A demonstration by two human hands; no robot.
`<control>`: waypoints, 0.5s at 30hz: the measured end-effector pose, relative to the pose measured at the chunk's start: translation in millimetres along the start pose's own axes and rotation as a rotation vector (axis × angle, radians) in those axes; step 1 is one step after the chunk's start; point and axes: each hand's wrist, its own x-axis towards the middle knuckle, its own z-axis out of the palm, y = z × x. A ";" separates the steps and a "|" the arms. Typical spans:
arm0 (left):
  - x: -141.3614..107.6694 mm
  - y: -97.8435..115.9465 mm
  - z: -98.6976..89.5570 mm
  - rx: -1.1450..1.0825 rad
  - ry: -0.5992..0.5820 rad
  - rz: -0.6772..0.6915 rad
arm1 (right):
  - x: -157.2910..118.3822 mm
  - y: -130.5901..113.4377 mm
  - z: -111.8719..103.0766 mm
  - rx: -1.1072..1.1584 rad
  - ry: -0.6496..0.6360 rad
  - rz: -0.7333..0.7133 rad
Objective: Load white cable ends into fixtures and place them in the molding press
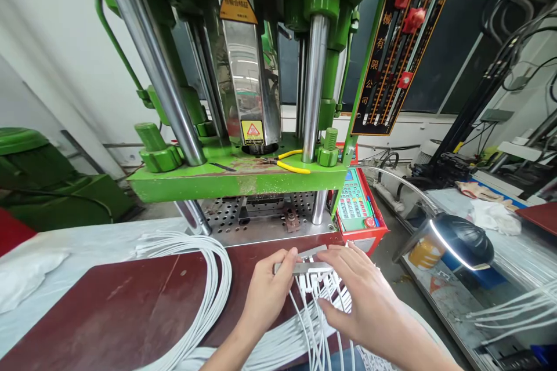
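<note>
My left hand [272,284] is closed around the left end of a flat metal bar [304,268], its thumb pressed on top. White cables [319,319] hang from this bar, with white plugs [311,283] in a row just below it. Over the bar's right end lies my right hand [365,301], fingers stretched out and thumb apart, touching the bar and nearby plugs. Its fingertips hide that end of the bar. Beneath both hands, a brown board [130,307] carries a thick looped bundle of white cables [217,278].
A green press [243,182] stands ahead, yellow-handled pliers [293,167] on its ledge. Below is a perforated metal plate [226,220]. At right are a red control box [361,203], a lit lamp [463,240] and a side table [452,295] with more cables.
</note>
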 end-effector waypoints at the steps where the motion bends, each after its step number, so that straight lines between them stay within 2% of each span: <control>1: 0.4 -0.5 1.5 0.004 -0.001 0.011 | 0.4 -4.4 4.4 -0.026 0.017 -0.013; 5: -0.7 -2.2 5.9 0.003 -0.037 0.022 | 0.3 -11.5 28.6 -0.150 0.073 -0.062; 8: -2.8 -6.0 8.0 -0.006 -0.066 0.011 | 0.5 -7.2 36.0 -0.127 0.164 -0.097; 12: -4.5 -14.7 10.0 -0.008 -0.109 -0.011 | -0.7 6.2 15.7 0.045 0.186 0.045; 15: -4.5 -18.2 9.4 -0.018 -0.103 -0.029 | -20.2 28.1 -11.3 0.038 0.252 0.185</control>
